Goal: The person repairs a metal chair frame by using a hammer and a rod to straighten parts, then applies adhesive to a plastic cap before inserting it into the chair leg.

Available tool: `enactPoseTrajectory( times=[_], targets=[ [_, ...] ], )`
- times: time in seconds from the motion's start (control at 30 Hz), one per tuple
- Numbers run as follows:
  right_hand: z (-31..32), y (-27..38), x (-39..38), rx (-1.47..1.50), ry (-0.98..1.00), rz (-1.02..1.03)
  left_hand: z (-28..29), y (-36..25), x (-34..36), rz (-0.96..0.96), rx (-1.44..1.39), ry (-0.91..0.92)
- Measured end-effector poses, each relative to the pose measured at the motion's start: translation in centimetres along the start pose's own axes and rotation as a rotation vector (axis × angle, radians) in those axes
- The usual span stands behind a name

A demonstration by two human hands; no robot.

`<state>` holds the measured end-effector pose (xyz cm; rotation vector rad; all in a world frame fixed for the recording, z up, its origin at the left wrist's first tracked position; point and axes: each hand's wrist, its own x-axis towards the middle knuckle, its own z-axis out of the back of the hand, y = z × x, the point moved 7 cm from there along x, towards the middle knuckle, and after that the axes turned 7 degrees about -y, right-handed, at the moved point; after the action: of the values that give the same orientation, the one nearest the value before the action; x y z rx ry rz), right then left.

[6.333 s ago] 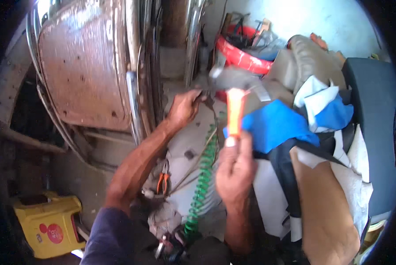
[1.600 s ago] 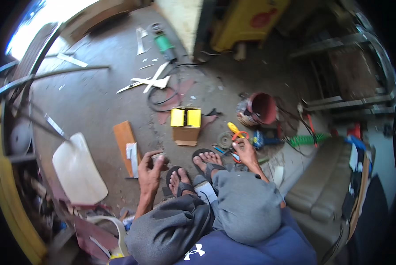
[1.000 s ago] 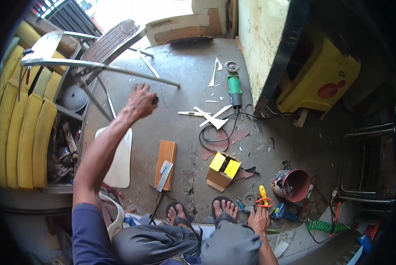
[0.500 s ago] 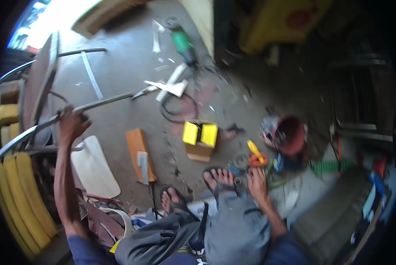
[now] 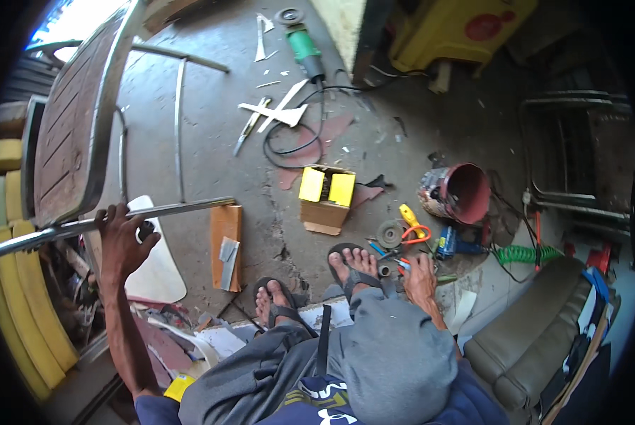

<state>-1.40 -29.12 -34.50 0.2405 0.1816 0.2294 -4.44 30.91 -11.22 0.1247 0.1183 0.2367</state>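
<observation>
My left hand is at the chrome tube of a folding chair, fingers curled against it, with a small dark object held by the thumb. A white board lies below. My right hand is on the floor by my foot, fingers bent around a small tool I cannot make out. Near it are orange-handled scissors, a yellow-handled tool, a grinding disc and a blue tool on a green coiled hose.
A green angle grinder, yellow carton, orange wooden plank, white offcuts and paint bucket lie on the floor. Yellow cushions stand left, padded seat right, yellow plastic case behind.
My left hand moved from above the floor to the chair's tube; the chair now stands more upright at the left. My right hand stayed low among the tools, shifting slightly. The view has turned.
</observation>
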Motion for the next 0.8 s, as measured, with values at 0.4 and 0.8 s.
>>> enactPoseTrajectory(
  times=[0.4,0.8],
  targets=[
    [-10.0,11.1,0.6,0.125,-0.128,0.011,0.4,-5.8,-4.2,0.118,-0.537,-0.296],
    [-9.8,10.5,0.9,0.119,-0.099,0.081,-9.1,-12.5,-9.5,0.645,-1.877,0.019]
  ],
)
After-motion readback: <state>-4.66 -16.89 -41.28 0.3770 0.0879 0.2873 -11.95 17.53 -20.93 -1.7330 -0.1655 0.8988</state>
